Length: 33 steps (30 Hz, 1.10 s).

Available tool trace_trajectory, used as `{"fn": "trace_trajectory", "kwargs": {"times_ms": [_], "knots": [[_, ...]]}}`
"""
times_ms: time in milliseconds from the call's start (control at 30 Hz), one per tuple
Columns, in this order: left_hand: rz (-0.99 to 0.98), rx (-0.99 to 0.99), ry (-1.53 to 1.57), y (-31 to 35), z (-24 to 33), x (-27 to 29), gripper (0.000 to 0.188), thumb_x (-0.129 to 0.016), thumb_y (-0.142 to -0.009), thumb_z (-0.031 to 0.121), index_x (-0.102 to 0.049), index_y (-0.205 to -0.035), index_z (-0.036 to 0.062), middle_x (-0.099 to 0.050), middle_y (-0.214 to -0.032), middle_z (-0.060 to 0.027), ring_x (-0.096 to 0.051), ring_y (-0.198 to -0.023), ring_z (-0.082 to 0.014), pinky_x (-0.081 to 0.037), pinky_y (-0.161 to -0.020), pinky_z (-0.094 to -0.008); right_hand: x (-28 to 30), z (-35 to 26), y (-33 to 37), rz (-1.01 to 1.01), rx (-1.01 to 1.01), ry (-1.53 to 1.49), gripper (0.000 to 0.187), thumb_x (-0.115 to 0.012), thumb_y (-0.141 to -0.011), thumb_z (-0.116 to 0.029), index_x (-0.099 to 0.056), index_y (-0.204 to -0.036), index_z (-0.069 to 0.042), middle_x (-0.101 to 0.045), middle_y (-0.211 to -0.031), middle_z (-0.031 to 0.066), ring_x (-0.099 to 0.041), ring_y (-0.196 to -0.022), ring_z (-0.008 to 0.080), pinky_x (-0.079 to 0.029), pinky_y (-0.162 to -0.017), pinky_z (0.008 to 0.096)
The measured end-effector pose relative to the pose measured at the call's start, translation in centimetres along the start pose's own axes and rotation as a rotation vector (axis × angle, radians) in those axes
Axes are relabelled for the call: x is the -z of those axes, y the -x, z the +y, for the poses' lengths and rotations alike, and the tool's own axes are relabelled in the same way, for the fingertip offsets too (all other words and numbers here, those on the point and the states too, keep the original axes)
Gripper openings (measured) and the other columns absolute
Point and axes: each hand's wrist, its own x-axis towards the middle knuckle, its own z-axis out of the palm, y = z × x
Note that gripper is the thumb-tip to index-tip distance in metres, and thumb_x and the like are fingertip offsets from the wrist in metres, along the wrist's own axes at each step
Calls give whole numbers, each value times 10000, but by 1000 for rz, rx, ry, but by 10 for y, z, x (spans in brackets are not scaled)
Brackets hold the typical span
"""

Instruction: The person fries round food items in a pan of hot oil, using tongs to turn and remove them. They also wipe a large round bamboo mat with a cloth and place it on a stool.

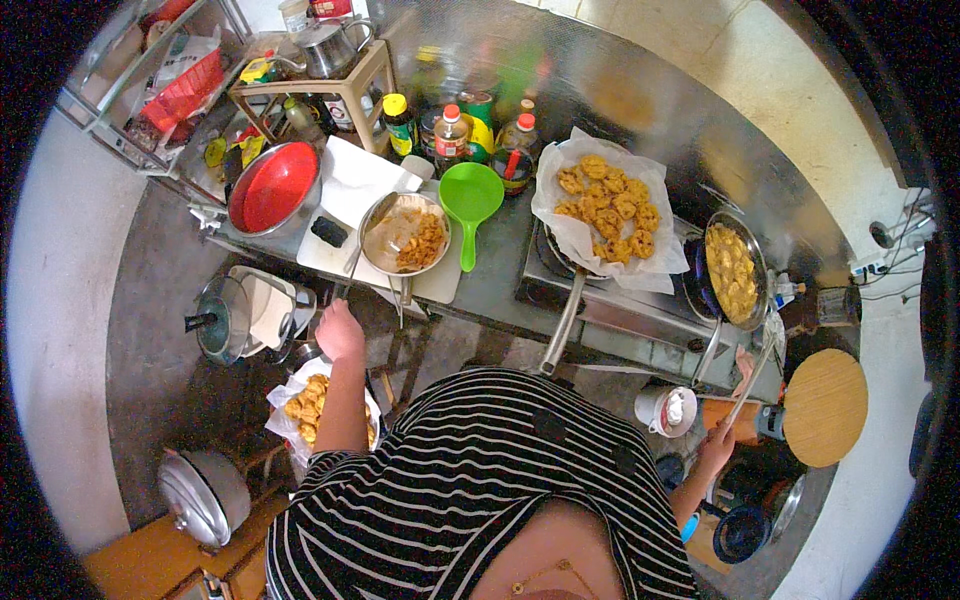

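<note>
My left hand is closed round the handle of a long metal spoon, which leans over the rim of a steel pan. Inside that pan are pale batter and a heap of orange-brown chopped food. On the right, my right hand grips a pair of long chopsticks, raised toward the near side of a frying pan. Yellow battered pieces crowd that pan. Between the two, golden fritters lie on white paper over another long-handled pan.
The steel pan stands on a white cutting board. Near it are a green ladle, bottles and a red-lined bowl. A paper-lined dish of fried pieces sits beside my left forearm. A white bucket stands below the stove.
</note>
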Motion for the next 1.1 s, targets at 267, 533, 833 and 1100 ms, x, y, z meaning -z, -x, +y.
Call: {"fn": "trace_trajectory", "kwargs": {"times_ms": [267,533,833,1100], "knots": [[-66,-14,-42,-12,7,-4,127,-465,-903,202,-560,-867,127,-614,-810,-54,-627,-776,-250,-494,-655,-397,8,7,1,28,25,24,351,-559,-913,-413,-534,-885,-65,-379,-559,-57,-313,-400,32,-216,-357,220],[-221,-88,15,11,20,7,127,-492,-899,232,-552,-864,126,-605,-789,-62,-620,-784,-255,-484,-649,-401,30,21,-2,-39,-116,91,451,-520,-923,-417,-589,-1085,-2,-626,-901,72,-510,-688,142,-424,-582,298],[-82,-3,67,11,15,-13,161,-476,-918,265,-566,-909,131,-613,-797,-67,-631,-768,-269,-498,-649,-416,9,4,7,-15,-15,-39,394,-579,-899,-425,-547,-939,-34,-383,-577,-51,-299,-414,37,-209,-379,229],[-96,-87,67,-3,24,-28,170,-468,-921,258,-575,-981,141,-606,-796,-70,-623,-747,-271,-496,-645,-414,-4,-2,6,-11,-58,-29,400,-565,-904,-434,-544,-925,-36,-388,-589,-51,-311,-421,39,-213,-384,238]]}}
